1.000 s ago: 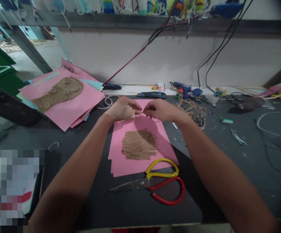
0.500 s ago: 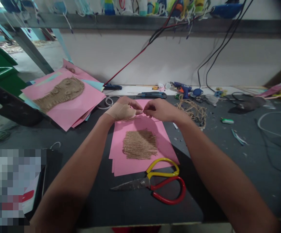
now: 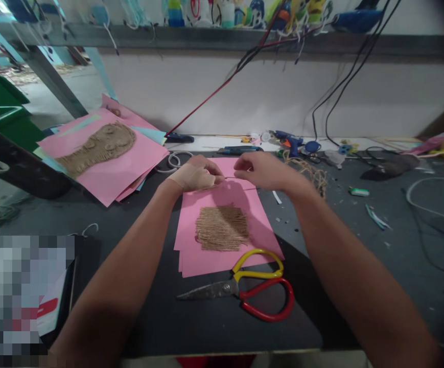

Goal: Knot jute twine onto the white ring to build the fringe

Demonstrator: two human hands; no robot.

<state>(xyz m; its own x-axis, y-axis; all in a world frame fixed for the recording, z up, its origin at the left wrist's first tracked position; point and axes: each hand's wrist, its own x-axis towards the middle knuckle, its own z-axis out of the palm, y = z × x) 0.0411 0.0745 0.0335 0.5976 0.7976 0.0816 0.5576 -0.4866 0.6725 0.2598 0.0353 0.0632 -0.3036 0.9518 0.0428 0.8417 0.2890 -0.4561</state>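
Observation:
Over the far end of the pink paper (image 3: pixel 214 263), my left hand (image 3: pixel 197 174) is closed, fingers pinched on a thin strand of twine (image 3: pixel 230 178). My right hand (image 3: pixel 260 173) pinches the strand a short way to the right, so it spans the gap between them. Finger ends are partly hidden. Nearer to me on the paper lies a flat patch of brown twine rows (image 3: pixel 222 228). Scissors (image 3: pixel 227 289) with one yellow and one red handle rest by the paper's front edge, blades pointing left.
A tangle of twine (image 3: pixel 317 176) lies beyond my right forearm. Along the back are a utility knife (image 3: pixel 240 150) and a blue glue gun (image 3: pixel 294 144). At the left, stacked pink sheets (image 3: pixel 107 184) carry a brown twine shape (image 3: pixel 104 144). Black cables (image 3: pixel 344 76) hang behind.
My right hand has moved slightly right, away from my left hand, opening a gap with the strand showing in it. My left hand has barely moved.

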